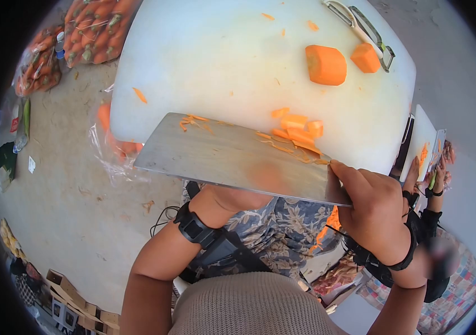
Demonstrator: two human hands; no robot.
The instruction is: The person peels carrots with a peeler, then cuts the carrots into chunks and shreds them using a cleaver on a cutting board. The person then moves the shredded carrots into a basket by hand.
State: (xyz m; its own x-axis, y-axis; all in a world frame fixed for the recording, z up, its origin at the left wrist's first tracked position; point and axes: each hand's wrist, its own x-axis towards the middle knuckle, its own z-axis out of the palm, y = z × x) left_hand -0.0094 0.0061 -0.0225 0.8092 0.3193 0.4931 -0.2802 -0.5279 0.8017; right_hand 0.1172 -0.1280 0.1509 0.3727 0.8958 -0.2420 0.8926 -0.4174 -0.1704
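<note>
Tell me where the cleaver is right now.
In the head view, the cleaver is near the centre, held at its right end by the right hand, across the near edge of the white board, beside small carrot pieces.

Broad grey cleaver [221,153], orange-flecked

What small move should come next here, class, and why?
Probably brush the orange shreds off the cleaver onto the cutting board: they cling to its broad metal face, and the right grip holds it beside carrot slices.
</note>
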